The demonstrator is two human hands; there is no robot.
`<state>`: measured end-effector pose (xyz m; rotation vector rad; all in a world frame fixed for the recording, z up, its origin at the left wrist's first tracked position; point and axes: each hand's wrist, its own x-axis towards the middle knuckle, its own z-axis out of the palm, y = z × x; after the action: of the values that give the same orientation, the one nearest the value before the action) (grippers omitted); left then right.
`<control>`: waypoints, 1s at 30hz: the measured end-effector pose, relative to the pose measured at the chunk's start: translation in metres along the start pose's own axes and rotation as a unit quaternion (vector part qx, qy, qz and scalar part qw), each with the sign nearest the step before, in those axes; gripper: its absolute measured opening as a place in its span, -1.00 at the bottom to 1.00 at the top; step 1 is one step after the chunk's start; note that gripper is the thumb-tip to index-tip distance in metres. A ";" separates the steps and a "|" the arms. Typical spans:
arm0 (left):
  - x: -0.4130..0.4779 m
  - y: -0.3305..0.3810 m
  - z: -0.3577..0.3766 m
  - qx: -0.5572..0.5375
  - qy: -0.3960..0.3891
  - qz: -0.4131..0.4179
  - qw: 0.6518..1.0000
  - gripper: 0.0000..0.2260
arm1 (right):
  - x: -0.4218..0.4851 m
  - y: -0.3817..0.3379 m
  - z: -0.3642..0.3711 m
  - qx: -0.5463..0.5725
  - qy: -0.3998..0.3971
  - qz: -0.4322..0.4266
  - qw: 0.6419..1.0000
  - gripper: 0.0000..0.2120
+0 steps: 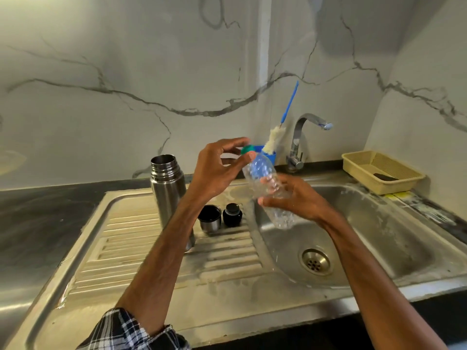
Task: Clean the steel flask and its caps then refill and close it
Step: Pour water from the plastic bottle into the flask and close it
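The left hand (214, 170) has its grip pinched on the green cap (247, 149) of a tilted plastic bottle (261, 173); the right hand (299, 202) grips its body. The open steel flask (167, 184) stands untouched left of both, with its caps (210, 218) just beside it

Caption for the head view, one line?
Left hand pinches the green cap of a plastic bottle gripped by the right hand; open steel flask, cup lid and stopper stand on the drainboard.

Shiny steel flask (168, 188); clear crinkled plastic bottle (267, 188).
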<state>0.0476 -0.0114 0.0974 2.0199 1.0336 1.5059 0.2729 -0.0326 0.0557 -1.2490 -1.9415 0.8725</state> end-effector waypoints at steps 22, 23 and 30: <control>-0.001 -0.019 -0.012 0.089 0.042 -0.074 0.992 -0.86 | 0.223 0.051 0.087 0.008 0.266 0.038 0.963 -0.39; -0.001 -0.019 -0.011 0.089 0.039 -0.076 0.992 -0.86 | 0.223 0.050 0.088 0.009 0.271 0.037 0.962 -0.39; -0.001 -0.026 -0.006 0.091 0.018 -0.097 0.991 -0.88 | 0.228 0.051 0.090 0.021 0.274 0.038 0.961 -0.56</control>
<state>0.0333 0.0036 0.0809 1.9502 1.3849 1.3937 0.1509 0.1798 0.0034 -1.3722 -1.4337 0.5223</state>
